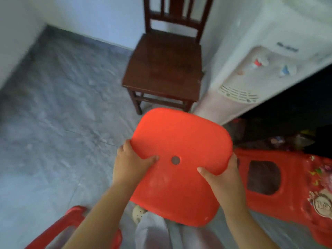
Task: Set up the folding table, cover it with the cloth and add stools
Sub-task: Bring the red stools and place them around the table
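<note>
while both hands grip it, red stool (pixel 181 141) hangs above floor: left hand (pixel 131 162), right hand (pixel 222 178).

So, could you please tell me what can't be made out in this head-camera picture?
Legs of the red stool: hidden under its own seat, head view.
Fingertips of the left hand and right hand: tucked under the seat's rim.
Most of the second stool: cut off by the bottom edge.
Label on the water dispenser: blurred, unreadable.
Back of the wooden chair: top cut off by the upper edge.
</note>
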`<state>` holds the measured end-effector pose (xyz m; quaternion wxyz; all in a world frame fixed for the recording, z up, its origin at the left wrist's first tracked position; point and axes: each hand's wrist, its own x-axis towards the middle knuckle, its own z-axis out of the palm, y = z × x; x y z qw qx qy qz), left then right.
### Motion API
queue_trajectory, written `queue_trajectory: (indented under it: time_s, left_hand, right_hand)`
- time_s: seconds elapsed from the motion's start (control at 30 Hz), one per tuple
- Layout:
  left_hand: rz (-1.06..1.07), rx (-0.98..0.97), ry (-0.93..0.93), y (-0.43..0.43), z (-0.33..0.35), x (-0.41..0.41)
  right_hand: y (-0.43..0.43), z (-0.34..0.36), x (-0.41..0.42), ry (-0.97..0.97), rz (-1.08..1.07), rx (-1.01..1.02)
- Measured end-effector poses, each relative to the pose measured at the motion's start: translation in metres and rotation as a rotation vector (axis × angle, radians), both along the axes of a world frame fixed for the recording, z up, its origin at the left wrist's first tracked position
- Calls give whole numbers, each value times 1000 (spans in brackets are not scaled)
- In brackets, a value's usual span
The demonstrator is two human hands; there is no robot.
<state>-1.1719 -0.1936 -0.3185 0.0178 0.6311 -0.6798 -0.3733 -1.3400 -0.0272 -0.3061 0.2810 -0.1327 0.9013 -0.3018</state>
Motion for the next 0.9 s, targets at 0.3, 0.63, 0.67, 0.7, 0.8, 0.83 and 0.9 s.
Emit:
queue_trajectory:
  time_s: [0.3, 0.63, 0.67, 0.7, 0.8, 0.83, 0.9]
  left_hand:
    - [436, -313, -27, -60, 182, 236]
    - [867, -557, -27, -121, 302, 393]
    - [906, -576, -31, -130, 309, 403]
    - [942, -594, -37, -138, 315, 412]
    - [1068, -619, -64, -161, 325, 437]
    - [1114, -625, -84, -167, 327, 446]
    - [1210, -638, -120, -177, 328, 462]
  right_hand:
    - [-165, 164, 166, -43, 526, -126]
    - [-340, 280, 319, -32, 987, -366]
    - [-359, 287, 330, -39, 1039, -381]
    - [-379, 293, 341, -43, 1085, -394]
    - [-435, 302, 374, -53, 1223, -406]
    - [-453, 303, 387, -45, 1276, -387]
    - [-483, 305, 416, -35, 1366, -359]
